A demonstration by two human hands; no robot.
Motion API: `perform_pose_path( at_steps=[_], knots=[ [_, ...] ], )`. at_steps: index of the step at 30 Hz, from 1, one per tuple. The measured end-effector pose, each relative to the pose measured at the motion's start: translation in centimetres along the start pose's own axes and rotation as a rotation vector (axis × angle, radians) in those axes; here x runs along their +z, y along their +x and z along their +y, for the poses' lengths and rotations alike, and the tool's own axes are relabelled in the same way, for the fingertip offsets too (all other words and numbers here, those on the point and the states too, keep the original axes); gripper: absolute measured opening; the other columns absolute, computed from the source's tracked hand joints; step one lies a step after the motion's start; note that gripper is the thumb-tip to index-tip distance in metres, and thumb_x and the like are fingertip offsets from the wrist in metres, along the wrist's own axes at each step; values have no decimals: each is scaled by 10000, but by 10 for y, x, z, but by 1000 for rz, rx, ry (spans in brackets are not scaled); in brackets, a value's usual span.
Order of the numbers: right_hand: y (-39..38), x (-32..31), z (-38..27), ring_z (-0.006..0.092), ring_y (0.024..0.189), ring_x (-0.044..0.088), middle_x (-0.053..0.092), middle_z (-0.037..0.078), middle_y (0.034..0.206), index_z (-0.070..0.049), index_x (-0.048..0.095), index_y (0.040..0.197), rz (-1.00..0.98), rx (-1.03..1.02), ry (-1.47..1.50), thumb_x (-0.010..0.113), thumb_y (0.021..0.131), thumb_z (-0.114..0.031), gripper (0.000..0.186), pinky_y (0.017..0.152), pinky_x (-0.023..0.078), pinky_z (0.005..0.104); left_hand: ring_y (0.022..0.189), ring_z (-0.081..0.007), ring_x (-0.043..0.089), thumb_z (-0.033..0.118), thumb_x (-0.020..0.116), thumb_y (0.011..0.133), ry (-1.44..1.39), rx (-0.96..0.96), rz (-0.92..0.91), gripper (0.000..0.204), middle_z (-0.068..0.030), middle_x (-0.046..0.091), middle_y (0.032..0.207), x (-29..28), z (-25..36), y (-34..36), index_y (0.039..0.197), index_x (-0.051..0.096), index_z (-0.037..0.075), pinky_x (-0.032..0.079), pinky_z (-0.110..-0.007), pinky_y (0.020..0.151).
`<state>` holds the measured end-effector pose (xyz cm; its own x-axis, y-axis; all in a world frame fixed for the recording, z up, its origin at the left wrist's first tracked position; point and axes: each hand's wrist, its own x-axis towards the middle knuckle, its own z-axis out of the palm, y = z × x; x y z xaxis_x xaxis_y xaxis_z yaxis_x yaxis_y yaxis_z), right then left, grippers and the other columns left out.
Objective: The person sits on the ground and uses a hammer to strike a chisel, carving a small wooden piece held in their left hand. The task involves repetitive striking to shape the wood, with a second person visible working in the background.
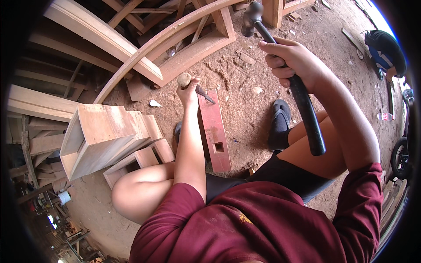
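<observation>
A reddish wooden board [214, 127] lies between my legs, with a square hole [218, 147] cut through its near part. My left hand [188, 93] is closed round the handle of a chisel [204, 94], whose blade slants down to the board's far end. The rounded wooden butt of the handle shows above my fist. Raised on the right, my right hand [291, 63] grips a ball-peen hammer [302, 103] by its black handle. The metal head is up and away from the chisel.
Wooden frames and a curved rail [144, 50] are piled at the far left. Stacked pale wooden pieces [109, 127] stand beside my left knee. Wood chips litter the dirt floor [250, 87]. A plastic bottle [385, 116] and a wheel [399, 157] are at the right.
</observation>
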<state>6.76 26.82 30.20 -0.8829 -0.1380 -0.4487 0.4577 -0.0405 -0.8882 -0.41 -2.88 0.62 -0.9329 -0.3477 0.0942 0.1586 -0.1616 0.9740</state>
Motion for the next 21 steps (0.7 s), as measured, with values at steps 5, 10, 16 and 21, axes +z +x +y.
perform_pose_path(
  at_steps=[5, 10, 16, 21],
  knots=[
    [0, -1, 1, -7, 405, 346, 395, -87, 604, -114, 477, 897, -6, -28, -16, 584, 978, -273, 208, 344, 343, 194, 616, -126, 583, 125, 652, 889, -149, 64, -52, 149, -35, 582, 691, 16, 8, -8, 810, 548, 55, 488, -278, 576],
    [-1, 1, 2, -3, 403, 345, 390, -82, 600, -119, 470, 865, -8, -46, -26, 590, 976, -285, 233, 345, 343, 197, 570, -129, 606, 109, 640, 905, 6, 32, 64, 178, -43, 601, 659, 15, -6, -17, 798, 527, 22, 468, -277, 484],
    [-4, 2, 4, -2, 401, 341, 387, -78, 600, -126, 463, 835, 3, -34, -43, 590, 977, -296, 255, 343, 337, 200, 577, -147, 625, 139, 660, 903, 19, 43, 143, 201, -58, 623, 690, 26, -12, -17, 801, 553, 3, 488, -280, 490],
    [-4, 1, 4, -4, 401, 339, 389, -81, 601, -123, 468, 837, -2, -59, -61, 590, 977, -301, 258, 340, 327, 194, 579, -150, 629, 127, 655, 903, 43, 70, 159, 172, -65, 640, 709, 30, -13, -15, 825, 577, -5, 488, -280, 496]
  ],
)
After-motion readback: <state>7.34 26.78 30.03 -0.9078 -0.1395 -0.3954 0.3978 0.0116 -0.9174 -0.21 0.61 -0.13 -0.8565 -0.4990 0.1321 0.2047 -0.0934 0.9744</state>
